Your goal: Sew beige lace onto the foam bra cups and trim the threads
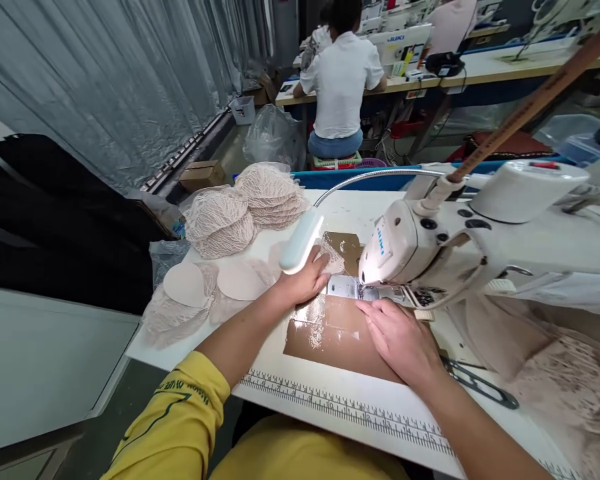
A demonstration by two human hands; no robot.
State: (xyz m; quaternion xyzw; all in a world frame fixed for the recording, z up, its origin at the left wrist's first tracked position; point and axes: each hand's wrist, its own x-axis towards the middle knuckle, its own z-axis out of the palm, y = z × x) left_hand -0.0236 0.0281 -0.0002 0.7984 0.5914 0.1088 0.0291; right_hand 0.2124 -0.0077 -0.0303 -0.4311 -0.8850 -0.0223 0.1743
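Note:
My left hand (307, 281) is partly behind the lamp head, to the left of the needle. Its fingers are bent over a beige lace piece (336, 259), gripping its near edge. My right hand (403, 339) lies with fingers extended on the brown taped board (330, 340), the index fingertip just in front of the presser foot (363, 291). Nothing shows in this hand. A white JUKI sewing machine (405, 240) stands over the metal needle plate (341, 287). Whether fabric lies under the foot I cannot make out.
Lace cups (220, 223) are stacked at the back left, with smooth beige pads (184, 285) before them. A lamp (303, 241) hangs over my left hand. Black scissors (485, 385) and beige lace fabric (570, 380) lie right. A ruler strip (330, 403) runs along the front. A person (343, 80) sits ahead.

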